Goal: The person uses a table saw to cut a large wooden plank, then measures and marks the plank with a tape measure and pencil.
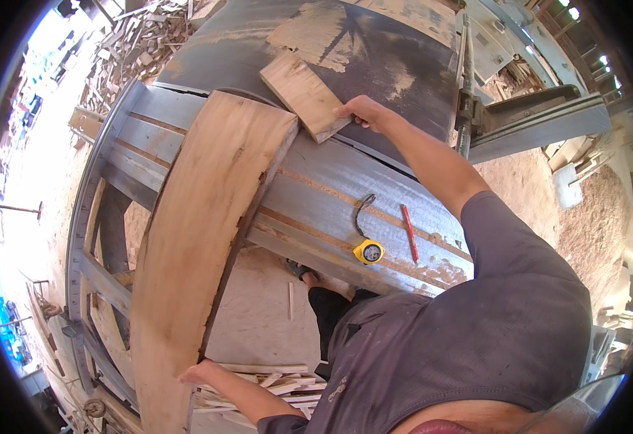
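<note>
A long, wide wooden plank (197, 217) with dark, rough edges lies across the metal sliding table (316, 170) of a saw bench. At the plank's near end, my left hand (200, 372) grips its right edge; some of those fingers are hidden. My right hand (365, 113) is closed on the near right corner of a short wooden board (300, 94). That board rests at an angle beside the plank's far end, by the seam between the sliding table and the dark worktop. A yellow tape measure (368, 252) and a red pencil (410, 233) lie on the sliding table.
Sawdust patches cover the dark worktop (244, 47) beyond. A metal frame (103, 271) stands at left, and a metal rail (541, 130) juts out at right. Wood offcuts are heaped on the floor at far left (132, 54), with thin strips (273, 387) below my left hand.
</note>
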`<move>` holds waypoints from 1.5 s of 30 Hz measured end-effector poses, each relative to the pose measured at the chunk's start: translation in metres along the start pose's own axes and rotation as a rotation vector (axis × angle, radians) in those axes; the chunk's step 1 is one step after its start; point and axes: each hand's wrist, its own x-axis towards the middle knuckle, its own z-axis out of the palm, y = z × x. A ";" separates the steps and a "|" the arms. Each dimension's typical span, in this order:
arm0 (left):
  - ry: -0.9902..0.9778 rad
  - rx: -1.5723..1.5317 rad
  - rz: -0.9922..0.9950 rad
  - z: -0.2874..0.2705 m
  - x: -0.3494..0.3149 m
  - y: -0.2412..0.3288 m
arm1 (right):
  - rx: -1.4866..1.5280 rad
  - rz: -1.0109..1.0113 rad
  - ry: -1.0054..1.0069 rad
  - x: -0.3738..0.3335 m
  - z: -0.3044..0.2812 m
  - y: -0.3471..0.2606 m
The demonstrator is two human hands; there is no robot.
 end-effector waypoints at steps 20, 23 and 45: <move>-0.247 0.033 -0.016 -0.024 0.036 -0.015 | -0.968 -1.094 0.864 -0.227 -0.047 0.127; -0.282 0.057 0.002 -0.028 0.033 -0.018 | -0.775 -1.096 0.840 -0.244 -0.054 0.153; -0.306 0.082 0.009 -0.064 0.143 -0.103 | 0.779 -0.871 0.411 -0.364 -0.061 -0.060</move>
